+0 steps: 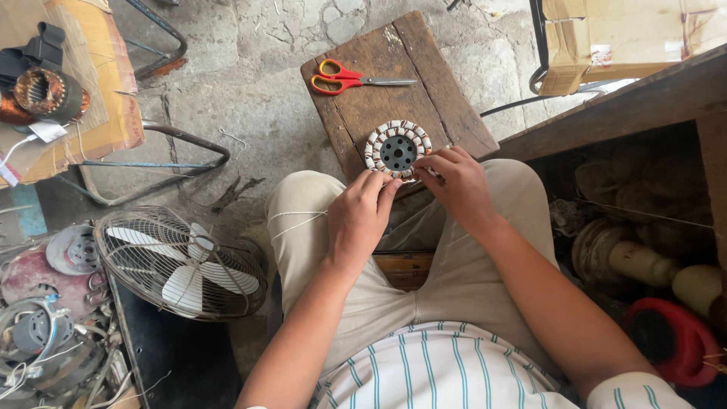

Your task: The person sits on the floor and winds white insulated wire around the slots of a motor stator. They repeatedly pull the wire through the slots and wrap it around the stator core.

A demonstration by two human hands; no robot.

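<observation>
Copper windings, wrapped in pale tape and tied with thread, go all around the round stator (397,149), which has a dark metal core with small holes in the middle. It lies at the near edge of a small worn wooden tabletop (394,91), just in front of the person's knees. I judge this part to be rather heavy for its size and stiff in the core, because that is stacked metal. The coils on the outside are more delicate: the thin wire and its tape could be scratched or pulled loose. So the safe place to take it seems to be the outer rim, with fingers on two opposite sides, not on single wires.

Both hands are at the near rim of the stator. The left hand (360,214) is loosely curled, its fingertips touching the lower left edge of the ring. The right hand (457,182) is bent over the lower right edge, fingers pinched close together as if on a thin thread or wire, but this is too small to see clearly. Red-handled scissors (350,77) lie farther back on the same tabletop, well apart from the hands.
</observation>
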